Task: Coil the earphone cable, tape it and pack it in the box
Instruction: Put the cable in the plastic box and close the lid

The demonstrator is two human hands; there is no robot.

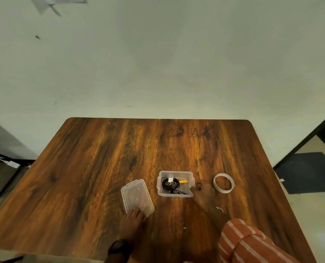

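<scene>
A small clear plastic box [160, 192] stands on the wooden table. Inside it lies the coiled black earphone cable [169, 184], with a white piece of tape on it and a yellow strip beside it. My right hand [203, 195] rests against the box's right wall, fingers curled at the rim; whether it grips the box is unclear. The clear lid [137, 195] lies flat to the left of the box. My left hand [132, 219] presses its fingers on the lid's near edge. A roll of white tape [223, 182] lies to the right of the box.
The wooden table [101, 168] reaches back to a pale wall. A small white scrap [184, 227] lies near the front between my arms. The floor drops away past the table's left and right edges.
</scene>
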